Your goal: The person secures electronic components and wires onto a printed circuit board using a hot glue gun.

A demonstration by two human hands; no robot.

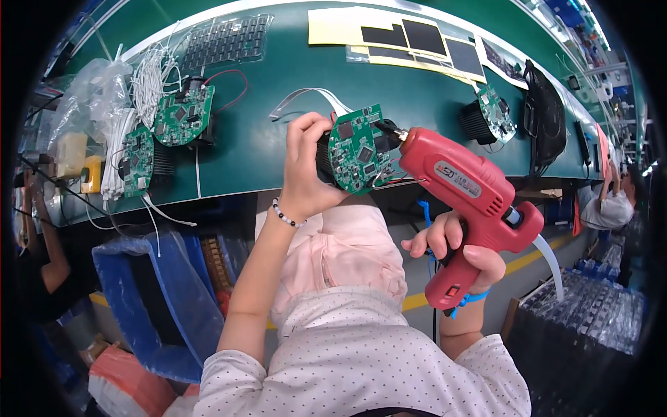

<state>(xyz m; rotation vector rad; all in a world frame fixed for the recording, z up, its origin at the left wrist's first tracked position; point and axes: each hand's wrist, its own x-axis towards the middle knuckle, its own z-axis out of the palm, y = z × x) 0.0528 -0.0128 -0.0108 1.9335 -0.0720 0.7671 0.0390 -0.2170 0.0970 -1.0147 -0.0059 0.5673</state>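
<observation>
My left hand [306, 174] is closed round the left side of a green circuit board [358, 149] with a dark round part behind it, held up at the table's front edge. White flat wires [306, 94] trail from the board's top onto the table. In my right hand [458, 250] is a red hot glue gun [462, 177], gripped by its handle. Its nozzle points left at the board's right side; I cannot tell whether the tip touches. A translucent glue stick [549, 260] sticks out of the gun's back.
More circuit boards [184, 115] with black finned parts stand on the green table [271, 153], left and right [497, 115]. Bundled white cables [149, 76] lie at left, yellow sheets [337, 28] at the back. A black bag [544, 118] sits at right, a blue-lined bin [125, 299] below left.
</observation>
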